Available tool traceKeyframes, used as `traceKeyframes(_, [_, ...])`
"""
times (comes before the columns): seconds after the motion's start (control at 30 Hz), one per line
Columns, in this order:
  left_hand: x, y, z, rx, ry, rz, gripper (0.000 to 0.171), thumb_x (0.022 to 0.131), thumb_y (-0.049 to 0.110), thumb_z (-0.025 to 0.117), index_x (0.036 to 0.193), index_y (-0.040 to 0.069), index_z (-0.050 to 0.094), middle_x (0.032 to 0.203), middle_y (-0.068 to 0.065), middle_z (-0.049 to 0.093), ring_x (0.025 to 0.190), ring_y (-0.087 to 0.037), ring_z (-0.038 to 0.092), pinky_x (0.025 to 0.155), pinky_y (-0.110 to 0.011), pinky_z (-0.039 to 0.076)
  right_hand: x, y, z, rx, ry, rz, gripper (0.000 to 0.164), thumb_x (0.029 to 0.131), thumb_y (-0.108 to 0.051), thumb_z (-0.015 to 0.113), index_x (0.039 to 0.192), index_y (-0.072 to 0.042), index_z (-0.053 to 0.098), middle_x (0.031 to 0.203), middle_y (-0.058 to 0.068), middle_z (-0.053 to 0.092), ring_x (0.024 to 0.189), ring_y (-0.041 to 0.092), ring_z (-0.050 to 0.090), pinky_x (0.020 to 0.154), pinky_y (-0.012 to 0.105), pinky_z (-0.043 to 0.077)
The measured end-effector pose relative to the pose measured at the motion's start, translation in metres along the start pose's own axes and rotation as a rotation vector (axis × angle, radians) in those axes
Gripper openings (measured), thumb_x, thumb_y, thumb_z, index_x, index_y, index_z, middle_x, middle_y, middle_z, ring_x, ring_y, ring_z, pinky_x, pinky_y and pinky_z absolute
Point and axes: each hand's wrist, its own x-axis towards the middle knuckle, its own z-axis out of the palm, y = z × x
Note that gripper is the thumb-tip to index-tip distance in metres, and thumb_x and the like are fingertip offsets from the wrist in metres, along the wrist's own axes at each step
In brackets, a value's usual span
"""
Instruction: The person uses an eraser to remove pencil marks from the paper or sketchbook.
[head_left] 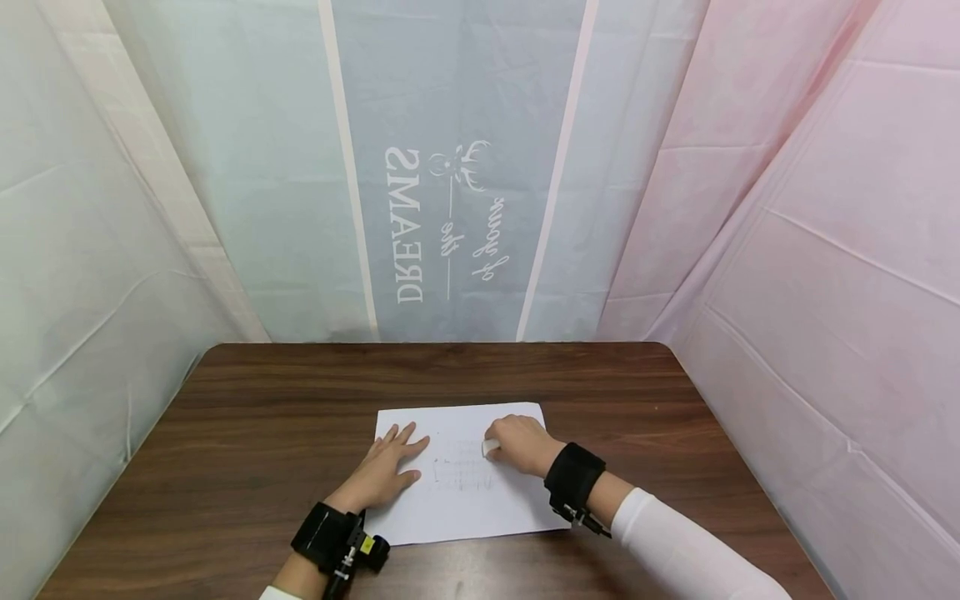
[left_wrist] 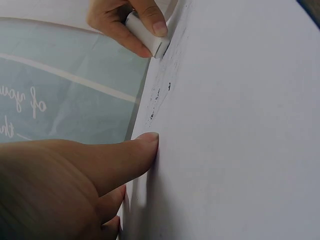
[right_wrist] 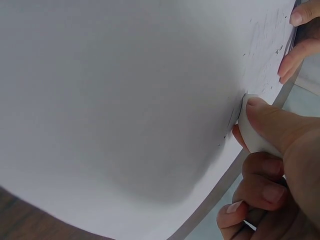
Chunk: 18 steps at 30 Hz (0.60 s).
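Note:
A sheet of white paper (head_left: 480,517) lies on the table, with faint grey pencil-like marks and dark crumbs around its middle. My left hand (head_left: 386,471) rests on the paper's left side with the fingers spread. In the left wrist view its thumb (left_wrist: 135,155) presses near the marks. My right hand (head_left: 521,442) pinches a white eraser (head_left: 491,447) between thumb and fingers, against the paper at the right of the marks. In the right wrist view the eraser (right_wrist: 255,130) touches the sheet beside faint lines, and its far end is hidden in the hand.
The dark wooden table (head_left: 262,433) extends around the paper on all sides. Pale curtain-like cloths hang behind and at both sides, the back one (head_left: 450,100) with printed lettering. Each wrist wears a black strap with a camera.

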Motion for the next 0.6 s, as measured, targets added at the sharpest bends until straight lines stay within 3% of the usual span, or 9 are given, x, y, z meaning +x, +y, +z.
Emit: traceKeyframes(0.6, [0.0, -0.0019, -0.0007, 0.005, 0.003, 0.009, 0.051, 0.093, 0.009, 0.071, 0.142, 0.008, 0.059, 0.163, -0.023, 0.034, 0.154, -0.049, 0.019, 0.123, -0.068, 0.013, -0.0051, 0.0094, -0.0026, 0.026, -0.001, -0.001, 0.01, 0.088, -0.021, 0.079, 0.092, -0.012, 0.079, 0.088, 0.0, 0.077, 0.065, 0.007, 0.045, 0.058, 0.023, 0.037])
